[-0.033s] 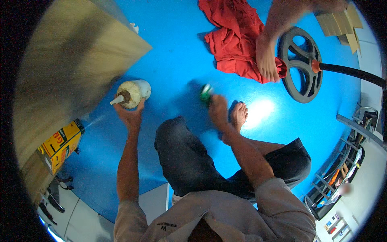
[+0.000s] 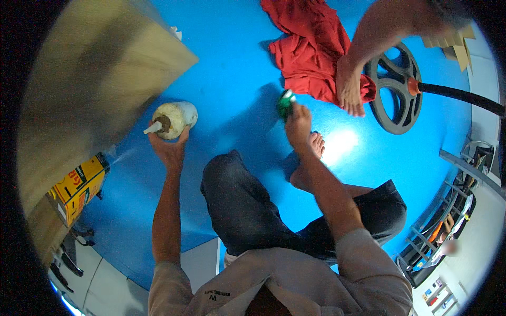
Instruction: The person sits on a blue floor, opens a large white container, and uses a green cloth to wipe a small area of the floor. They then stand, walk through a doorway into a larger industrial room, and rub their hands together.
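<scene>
My left hand (image 2: pixel 169 149) is wrapped round the lower side of a stained whitish plastic bottle (image 2: pixel 184 113) with a brown collar and a pale pointed nozzle. The bottle stands or is held just over the blue surface, beside the wooden panel; which of the two I cannot tell. In my right hand (image 2: pixel 299 126), closed and slightly blurred, is a small green object with a shiny whitish top (image 2: pixel 285 104). Its exact kind is unclear. That hand hovers over the blue surface, just beyond my bare foot (image 2: pixel 316 143).
A crumpled red cloth (image 2: pixel 311 58) lies ahead, with another person's bare foot (image 2: pixel 350 89) on its edge. A dark round slotted base (image 2: pixel 395 118) with a black pole stands to the right. Wooden panelling (image 2: pixel 121 63) and a yellow box (image 2: pixel 81 181) are on the left.
My right hand has moved forward and a little right with the green object. My left hand and the bottle have hardly moved. The other person's leg has shifted slightly.
</scene>
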### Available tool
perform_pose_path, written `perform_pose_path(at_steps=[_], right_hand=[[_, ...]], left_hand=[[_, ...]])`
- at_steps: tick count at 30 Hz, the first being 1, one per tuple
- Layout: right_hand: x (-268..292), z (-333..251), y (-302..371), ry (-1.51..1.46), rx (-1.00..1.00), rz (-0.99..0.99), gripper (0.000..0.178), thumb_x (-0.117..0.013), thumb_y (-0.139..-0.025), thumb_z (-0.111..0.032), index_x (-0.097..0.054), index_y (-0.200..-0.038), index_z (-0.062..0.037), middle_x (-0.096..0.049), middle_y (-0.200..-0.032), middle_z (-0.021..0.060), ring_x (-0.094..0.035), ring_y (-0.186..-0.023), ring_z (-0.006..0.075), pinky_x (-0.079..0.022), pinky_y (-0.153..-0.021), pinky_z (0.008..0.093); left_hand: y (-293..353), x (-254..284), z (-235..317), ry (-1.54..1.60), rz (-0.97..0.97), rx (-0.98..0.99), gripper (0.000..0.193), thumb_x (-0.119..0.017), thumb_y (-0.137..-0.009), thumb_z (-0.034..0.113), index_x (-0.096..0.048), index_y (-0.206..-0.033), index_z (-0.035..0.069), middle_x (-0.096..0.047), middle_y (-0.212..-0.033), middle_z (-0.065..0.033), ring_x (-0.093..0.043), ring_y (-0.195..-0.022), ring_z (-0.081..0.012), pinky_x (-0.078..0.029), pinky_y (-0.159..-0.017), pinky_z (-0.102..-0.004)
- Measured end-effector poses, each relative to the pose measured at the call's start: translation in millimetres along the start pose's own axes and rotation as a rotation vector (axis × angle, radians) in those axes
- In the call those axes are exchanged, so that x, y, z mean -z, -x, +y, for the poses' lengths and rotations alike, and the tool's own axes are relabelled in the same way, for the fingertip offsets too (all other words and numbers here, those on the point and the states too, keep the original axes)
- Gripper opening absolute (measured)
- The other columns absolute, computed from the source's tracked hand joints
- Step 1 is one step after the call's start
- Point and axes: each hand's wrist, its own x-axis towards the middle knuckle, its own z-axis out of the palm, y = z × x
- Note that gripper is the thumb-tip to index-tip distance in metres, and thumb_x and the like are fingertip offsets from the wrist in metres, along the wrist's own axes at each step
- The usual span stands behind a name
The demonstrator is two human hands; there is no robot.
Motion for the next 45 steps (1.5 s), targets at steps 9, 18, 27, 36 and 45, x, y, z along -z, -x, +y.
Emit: perform_pose_path(at_steps=[9, 18, 27, 36, 45], right_hand=[[-20, 8, 33, 0.103, 0.047, -0.169, 0.050, -0.056, -0.070, 0.003, -0.052, -0.120, 0.0048, -0.057, -0.094, 0.0188, -0.052, -0.086, 0.0363, -0.040, -0.079, 0.0459], [-39, -57, 141, -0.157, 0.178, -0.458, 0.030, -0.065, -0.079, -0.007, -0.062, -0.108, -0.0005, -0.061, -0.098, 0.0202, -0.058, -0.094, 0.0387, -0.045, -0.083, 0.0502], [1, -3, -26, -0.356, -0.199, -0.164, 0.024, -0.072, -0.082, -0.008, -0.067, -0.104, 0.0008, -0.069, -0.085, 0.0089, -0.063, -0.078, 0.0142, -0.051, -0.071, 0.0310], [59, -48, -199, -0.552, 0.006, -0.087, 0.034, -0.067, -0.078, 0.000, -0.065, -0.112, -0.0009, -0.070, -0.093, 0.0128, -0.066, -0.084, 0.0221, -0.052, -0.077, 0.0338], [-1, -46, -377, -0.235, 0.189, 0.067, 0.040, -0.061, -0.075, -0.006, -0.069, -0.114, -0.0115, -0.065, -0.099, 0.0185, -0.062, -0.096, 0.0381, -0.049, -0.086, 0.0476]], left_hand=[[-2, -10, 12, 0.054, 0.043, -0.047, 0.104, -0.093, -0.060, 0.025, -0.035, -0.138, -0.008, -0.046, -0.132, -0.0244, -0.048, -0.123, -0.0348, -0.041, -0.105, -0.0444], [13, 1, 8, -0.198, -0.036, 0.015, 0.117, -0.090, -0.064, 0.037, -0.022, -0.148, -0.008, -0.026, -0.151, -0.0313, -0.030, -0.140, -0.0429, -0.026, -0.116, -0.0481], [93, -77, 9, -0.092, -0.568, 0.285, 0.088, -0.084, -0.070, 0.041, -0.048, -0.134, -0.006, -0.055, -0.134, -0.0244, -0.049, -0.126, -0.0436, -0.041, -0.104, -0.0493], [-33, -156, 69, -0.833, -0.743, -0.253, 0.133, -0.090, -0.052, 0.050, -0.020, -0.145, -0.014, -0.017, -0.153, -0.0369, -0.016, -0.144, -0.0496, -0.019, -0.116, -0.0580], [-38, -174, 61, -0.776, -0.738, -0.229, 0.145, -0.093, -0.039, 0.053, -0.021, -0.142, -0.019, -0.021, -0.148, -0.0413, -0.022, -0.140, -0.0540, -0.022, -0.115, -0.0588]])
